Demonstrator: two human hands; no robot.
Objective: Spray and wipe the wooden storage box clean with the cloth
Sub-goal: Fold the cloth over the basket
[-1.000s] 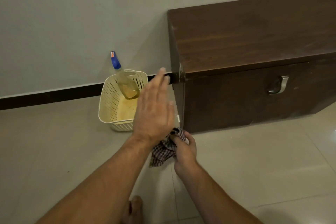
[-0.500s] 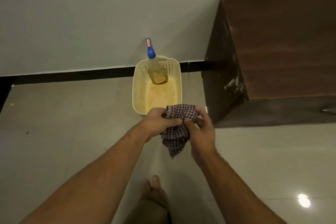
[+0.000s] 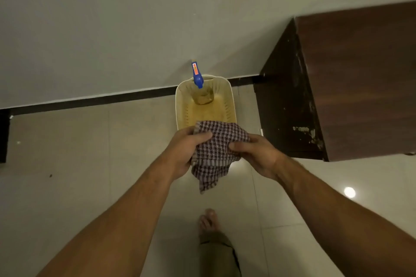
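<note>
A checked cloth is held between both my hands just above the near rim of a cream basket. My left hand grips its left side and my right hand pinches its right side; a corner hangs down below them. The spray bottle, clear with a blue nozzle, stands upright inside the basket. The dark wooden storage box sits on the floor to the right, its left side panel scuffed with pale chips.
The cream perforated basket stands on the tiled floor against the wall, left of the box. A black skirting strip runs along the wall. My bare foot is on the tiles below the cloth.
A second ago my left hand was open above the basket and only the right held the cloth. Both hands now hold it. The view has swung left, pushing the box to the right edge.
</note>
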